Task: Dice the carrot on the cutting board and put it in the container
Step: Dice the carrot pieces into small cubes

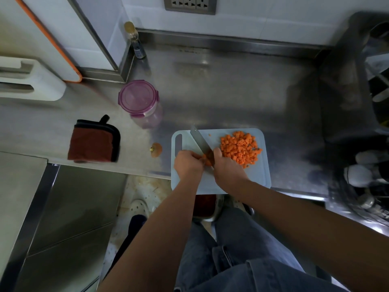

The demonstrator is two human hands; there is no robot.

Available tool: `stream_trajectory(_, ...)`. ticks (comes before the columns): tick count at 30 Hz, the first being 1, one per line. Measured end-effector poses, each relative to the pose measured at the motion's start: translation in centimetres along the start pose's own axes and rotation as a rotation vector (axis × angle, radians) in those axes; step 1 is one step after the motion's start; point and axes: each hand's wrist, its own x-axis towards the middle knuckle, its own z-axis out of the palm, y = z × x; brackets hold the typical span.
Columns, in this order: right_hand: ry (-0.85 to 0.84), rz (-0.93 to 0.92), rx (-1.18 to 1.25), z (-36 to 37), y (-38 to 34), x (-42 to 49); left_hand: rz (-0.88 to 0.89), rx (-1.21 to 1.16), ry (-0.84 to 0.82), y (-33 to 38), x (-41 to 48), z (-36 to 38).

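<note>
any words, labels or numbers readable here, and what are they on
Nothing here reads clearly.
Label on the bottle by the back wall: too blurred to read.
Pale marks on a dark item at the lower right edge: too blurred to read.
Socket panel, container, cutting board: no print visible.

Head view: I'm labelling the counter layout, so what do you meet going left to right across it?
From the left: folded brown cloth → purple-lidded container → knife → pile of diced carrot → dark rack at the right edge.
</note>
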Motion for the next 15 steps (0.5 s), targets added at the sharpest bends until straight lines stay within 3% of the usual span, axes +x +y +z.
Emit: stream_trajectory(15,0.009,-0.024,-0.035,0.31,-0.14,0.38,-0.037,-0.024,-0.036,0.2,0.28,-0.38)
